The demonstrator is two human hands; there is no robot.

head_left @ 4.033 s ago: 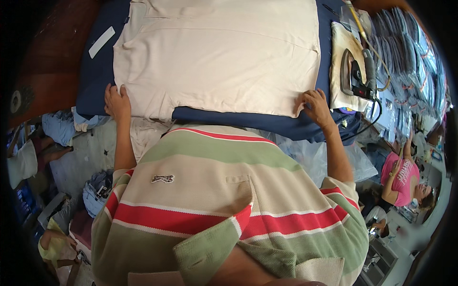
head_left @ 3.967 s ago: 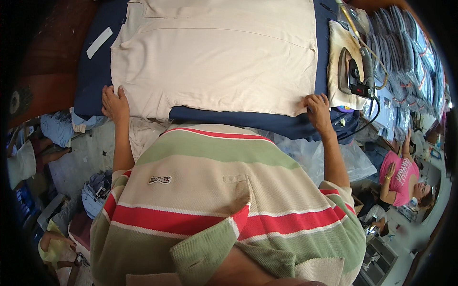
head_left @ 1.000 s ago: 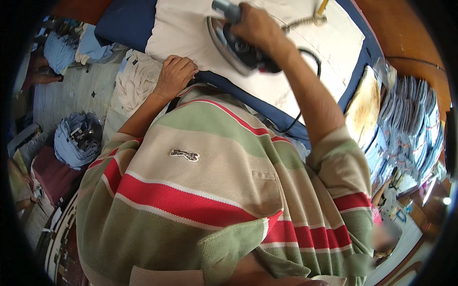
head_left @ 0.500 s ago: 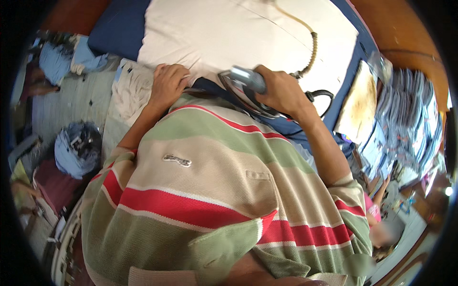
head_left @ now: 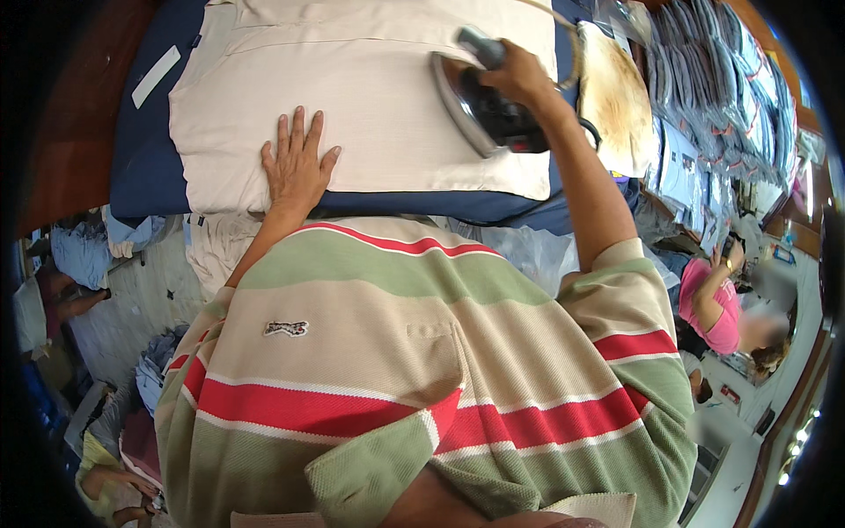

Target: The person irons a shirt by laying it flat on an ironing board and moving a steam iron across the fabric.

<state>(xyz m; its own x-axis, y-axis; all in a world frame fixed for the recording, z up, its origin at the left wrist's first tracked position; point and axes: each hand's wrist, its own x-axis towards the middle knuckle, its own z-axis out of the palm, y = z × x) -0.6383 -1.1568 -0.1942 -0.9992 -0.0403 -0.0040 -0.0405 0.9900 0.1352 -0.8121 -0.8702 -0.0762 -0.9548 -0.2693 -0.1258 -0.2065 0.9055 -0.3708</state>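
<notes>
A cream shirt (head_left: pixel 378 114) is spread on the dark blue padded ironing table (head_left: pixel 141 167). On its left part my left hand (head_left: pixel 297 165) lies flat with the fingers spread. My right hand (head_left: pixel 521 77) is wrapped around the handle of an electric iron (head_left: pixel 480 106), over the right part of the shirt. The iron's metal soleplate edge shows on its left side, and I cannot tell whether it is pressed down or slightly raised. A pale hose (head_left: pixel 570 53) and a dark cord run from the iron's right side.
A scorched, yellowish cloth pad (head_left: pixel 613 101) lies right of the shirt. Beyond it stand stacks of bagged, folded grey-blue garments (head_left: pixel 717 79). A white strip (head_left: pixel 157 77) rests on the table's left side. A person in a pink top (head_left: pixel 711 304) is at the right.
My left hand has moved from a bunched grip at the near edge to lying flat on the cloth. My right hand has carried the iron away from my body, onto the shirt's right part.
</notes>
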